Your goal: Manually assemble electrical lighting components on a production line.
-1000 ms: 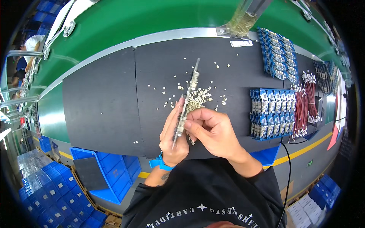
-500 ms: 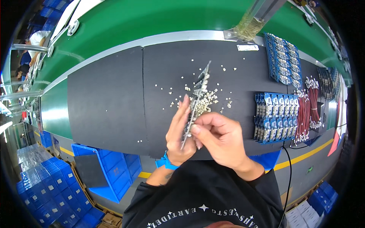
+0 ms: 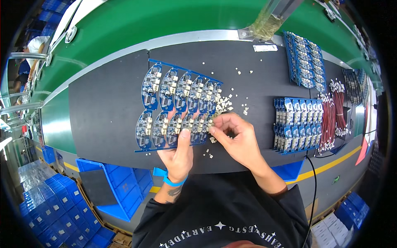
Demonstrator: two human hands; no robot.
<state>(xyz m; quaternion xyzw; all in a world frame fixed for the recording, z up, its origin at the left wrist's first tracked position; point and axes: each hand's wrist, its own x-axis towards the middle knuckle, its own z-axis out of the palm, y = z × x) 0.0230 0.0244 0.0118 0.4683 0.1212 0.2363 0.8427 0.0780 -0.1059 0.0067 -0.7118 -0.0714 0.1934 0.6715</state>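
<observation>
Two hands (image 3: 178, 157) touch one blue circuit-board panel (image 3: 181, 97).

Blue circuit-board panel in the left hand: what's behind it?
Left-hand fingers and black mat show through gaps in the panel; loose white pieces lie past its right edge. Whatever it covers is hidden.

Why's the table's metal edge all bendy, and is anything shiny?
Head view: the fisheye lens bows the metal edge into an arc; head view: pale glare shines on the green tabletop at left; head view: the held blue circuit panel looks fairly sharp.
</observation>
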